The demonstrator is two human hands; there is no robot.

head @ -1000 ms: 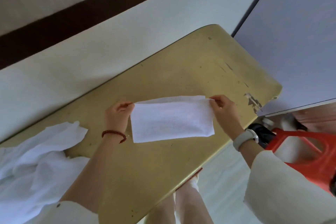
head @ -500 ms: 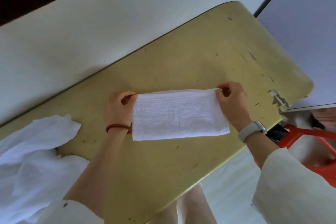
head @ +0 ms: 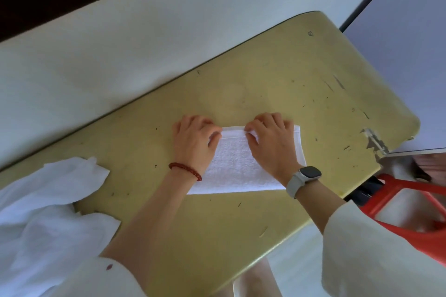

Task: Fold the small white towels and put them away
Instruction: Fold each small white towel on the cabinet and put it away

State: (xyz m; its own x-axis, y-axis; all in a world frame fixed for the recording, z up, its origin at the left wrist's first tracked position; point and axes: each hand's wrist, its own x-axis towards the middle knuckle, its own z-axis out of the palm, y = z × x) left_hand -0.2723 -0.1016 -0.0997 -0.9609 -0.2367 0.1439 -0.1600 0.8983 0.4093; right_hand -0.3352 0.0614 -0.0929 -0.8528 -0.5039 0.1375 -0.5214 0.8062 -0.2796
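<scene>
Room: we look down at a scuffed yellow bench (head: 277, 84) set against a pale wall (head: 120, 43), with a grey panel (head: 410, 31) at the right and a red plastic stool (head: 410, 200) below the bench's chipped corner.
Head view, towel: the small white towel (head: 231, 166) lies flat on the bench, already doubled into a strip, its long folded edge toward the wall.
Head view, left hand: our left hand (head: 193, 142), with a red bead bracelet (head: 185, 170) at the wrist, rests on the towel's left end; its fingers (head: 214, 138) curl over the far edge and appear to pinch it.
Head view, right hand: our right hand (head: 272, 144), with a watch (head: 305, 176) on the wrist, lies over the middle of the strip, fingertips curled onto the same far edge, pinching it as far as we can tell.
Unfolded pile: loose white cloth (head: 48, 200) is heaped at the bench's left end, well apart from the towel.
Handling: we judge the terry light, limp and not slippery; it will sag unless taken by corners or along a hemmed edge, and a flat palm sets each crease.
Stage: we judge one more fold remains.
</scene>
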